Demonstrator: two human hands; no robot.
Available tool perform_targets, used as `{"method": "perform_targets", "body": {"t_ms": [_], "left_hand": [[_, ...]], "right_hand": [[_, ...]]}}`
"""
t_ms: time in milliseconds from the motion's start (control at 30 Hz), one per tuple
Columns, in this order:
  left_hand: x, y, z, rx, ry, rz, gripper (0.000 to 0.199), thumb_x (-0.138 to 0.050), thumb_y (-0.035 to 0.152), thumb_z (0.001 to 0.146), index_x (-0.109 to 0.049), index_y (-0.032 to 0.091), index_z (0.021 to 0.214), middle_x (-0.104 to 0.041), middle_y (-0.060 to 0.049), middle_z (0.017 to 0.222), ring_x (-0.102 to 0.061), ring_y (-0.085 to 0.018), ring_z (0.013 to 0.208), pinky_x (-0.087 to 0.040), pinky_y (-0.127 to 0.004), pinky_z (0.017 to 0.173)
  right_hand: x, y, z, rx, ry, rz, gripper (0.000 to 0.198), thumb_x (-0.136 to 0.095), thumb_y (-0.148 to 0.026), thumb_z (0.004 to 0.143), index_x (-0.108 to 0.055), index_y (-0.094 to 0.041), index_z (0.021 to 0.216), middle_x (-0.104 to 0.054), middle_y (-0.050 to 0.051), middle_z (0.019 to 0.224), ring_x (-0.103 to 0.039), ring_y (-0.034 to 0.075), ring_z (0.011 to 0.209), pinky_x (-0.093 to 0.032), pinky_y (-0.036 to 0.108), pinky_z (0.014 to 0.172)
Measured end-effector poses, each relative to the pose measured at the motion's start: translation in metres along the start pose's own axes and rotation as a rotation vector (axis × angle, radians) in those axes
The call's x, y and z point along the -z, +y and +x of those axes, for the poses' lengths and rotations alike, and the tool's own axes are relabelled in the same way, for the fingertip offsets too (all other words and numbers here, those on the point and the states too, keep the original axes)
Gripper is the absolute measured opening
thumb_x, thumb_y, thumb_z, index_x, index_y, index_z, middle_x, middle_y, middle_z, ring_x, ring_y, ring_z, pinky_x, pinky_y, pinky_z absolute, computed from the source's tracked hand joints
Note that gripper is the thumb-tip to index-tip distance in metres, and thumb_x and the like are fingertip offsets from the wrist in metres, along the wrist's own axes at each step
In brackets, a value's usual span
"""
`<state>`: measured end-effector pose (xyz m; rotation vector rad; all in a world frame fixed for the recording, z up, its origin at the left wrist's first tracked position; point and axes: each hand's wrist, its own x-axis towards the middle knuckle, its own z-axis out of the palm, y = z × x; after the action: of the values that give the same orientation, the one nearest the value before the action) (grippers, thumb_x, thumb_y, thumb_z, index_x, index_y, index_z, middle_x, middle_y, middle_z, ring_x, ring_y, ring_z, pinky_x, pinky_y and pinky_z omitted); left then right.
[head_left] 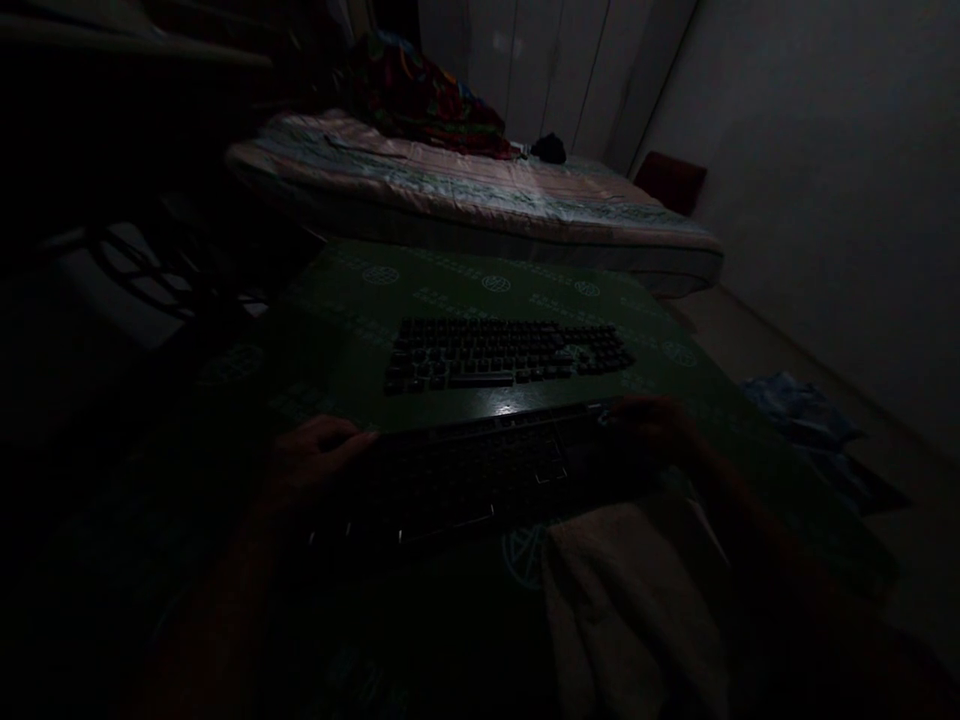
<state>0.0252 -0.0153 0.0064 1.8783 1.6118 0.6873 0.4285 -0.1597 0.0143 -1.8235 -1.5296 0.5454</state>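
A dark keyboard base [450, 470] lies on the green tabletop in front of me, its key field looking bare of caps. My left hand [319, 450] grips its left end, thumb along the upper edge. At the upper right corner of the base, my right hand [649, 415] is closed with its fingers together. A small pale spot shows by those fingertips, too dim to name. Beyond the base, loose black keycaps [480, 350] are laid out in keyboard order. A light cloth [630, 600] lies below the base, near my right forearm.
The green table [337, 300] carries pale printed emblems. Behind it stands a bed [525, 200] with a red patterned blanket [427, 100]. Crumpled fabric [810, 420] lies on the floor at right. A dark wheel-like frame [142, 265] stands at left. The room is very dark.
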Motion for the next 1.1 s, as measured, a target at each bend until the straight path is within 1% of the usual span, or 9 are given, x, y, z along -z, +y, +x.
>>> {"method": "perform_targets", "body": {"t_ms": [67, 200, 333, 433, 533, 667, 833, 1000, 1100], "left_hand": [[0.0, 0.0, 0.0, 0.01, -0.012, 0.008, 0.038, -0.056, 0.057, 0.055, -0.063, 0.021, 0.064, -0.066, -0.004, 0.084, -0.062, -0.022, 0.08, -0.05, -0.031, 0.079], [-0.001, -0.003, 0.0, 0.006, -0.011, 0.008, 0.039, -0.055, 0.057, 0.057, -0.063, 0.02, 0.066, -0.066, -0.004, 0.087, -0.061, -0.022, 0.082, -0.049, -0.031, 0.078], [-0.002, -0.007, 0.002, -0.002, -0.02, 0.003, 0.039, -0.057, 0.057, 0.057, -0.064, 0.02, 0.067, -0.066, -0.004, 0.086, -0.061, -0.022, 0.082, -0.048, -0.031, 0.079], [-0.002, -0.007, 0.002, -0.013, -0.016, 0.014, 0.038, -0.056, 0.057, 0.058, -0.064, 0.02, 0.068, -0.066, -0.004, 0.087, -0.061, -0.022, 0.083, -0.048, -0.031, 0.08], [-0.002, -0.005, 0.001, -0.012, -0.014, 0.029, 0.037, -0.056, 0.056, 0.06, -0.063, 0.021, 0.067, -0.065, -0.003, 0.086, -0.061, -0.022, 0.083, -0.048, -0.031, 0.079], [-0.002, -0.004, 0.0, -0.006, -0.014, 0.01, 0.038, -0.055, 0.057, 0.06, -0.064, 0.021, 0.068, -0.065, -0.003, 0.086, -0.061, -0.021, 0.081, -0.049, -0.031, 0.077], [-0.003, -0.007, 0.002, -0.012, -0.006, -0.014, 0.038, -0.057, 0.057, 0.056, -0.063, 0.021, 0.065, -0.065, -0.003, 0.083, -0.061, -0.021, 0.08, -0.048, -0.03, 0.077], [-0.004, -0.011, 0.003, -0.011, -0.017, -0.017, 0.039, -0.057, 0.058, 0.058, -0.064, 0.021, 0.067, -0.065, -0.003, 0.087, -0.061, -0.021, 0.081, -0.047, -0.031, 0.08], [-0.004, -0.01, 0.002, -0.018, -0.003, -0.016, 0.038, -0.057, 0.058, 0.058, -0.064, 0.021, 0.066, -0.065, -0.003, 0.086, -0.061, -0.021, 0.081, -0.047, -0.031, 0.08]], "right_hand": [[0.001, -0.001, 0.0, -0.011, -0.013, 0.016, 0.015, -0.062, -0.029, 0.069, -0.07, -0.018, 0.073, -0.07, 0.003, 0.071, -0.065, 0.021, 0.068, -0.051, 0.032, 0.064], [0.002, -0.002, 0.002, -0.054, -0.065, 0.017, 0.015, -0.062, -0.029, 0.068, -0.07, -0.017, 0.073, -0.07, 0.003, 0.069, -0.064, 0.02, 0.065, -0.05, 0.03, 0.06], [0.006, -0.001, 0.007, -0.075, -0.058, -0.018, 0.011, -0.064, -0.026, 0.065, -0.07, -0.018, 0.068, -0.069, 0.003, 0.066, -0.064, 0.021, 0.063, -0.05, 0.032, 0.06], [0.007, -0.003, 0.008, -0.087, -0.056, -0.035, 0.01, -0.063, -0.025, 0.065, -0.069, -0.018, 0.068, -0.069, 0.003, 0.066, -0.064, 0.022, 0.064, -0.051, 0.033, 0.061], [0.005, -0.007, 0.009, -0.065, -0.107, -0.038, 0.011, -0.06, -0.023, 0.066, -0.07, -0.018, 0.07, -0.07, 0.003, 0.068, -0.065, 0.022, 0.065, -0.051, 0.032, 0.062], [0.01, -0.009, 0.012, -0.038, -0.197, -0.107, 0.014, -0.058, -0.02, 0.067, -0.071, -0.016, 0.071, -0.07, 0.003, 0.068, -0.064, 0.021, 0.065, -0.05, 0.028, 0.06], [0.018, -0.007, 0.015, -0.063, -0.181, -0.212, 0.017, -0.058, -0.024, 0.068, -0.071, -0.014, 0.073, -0.069, 0.003, 0.065, -0.062, 0.018, 0.061, -0.047, 0.024, 0.055], [0.014, -0.004, 0.014, -0.006, -0.231, -0.215, 0.017, -0.057, -0.024, 0.07, -0.071, -0.016, 0.076, -0.07, 0.003, 0.072, -0.064, 0.021, 0.069, -0.049, 0.027, 0.063], [0.018, 0.001, 0.017, -0.021, -0.255, -0.266, 0.015, -0.058, -0.021, 0.069, -0.071, -0.016, 0.075, -0.07, 0.004, 0.072, -0.065, 0.021, 0.069, -0.049, 0.028, 0.063]]}}
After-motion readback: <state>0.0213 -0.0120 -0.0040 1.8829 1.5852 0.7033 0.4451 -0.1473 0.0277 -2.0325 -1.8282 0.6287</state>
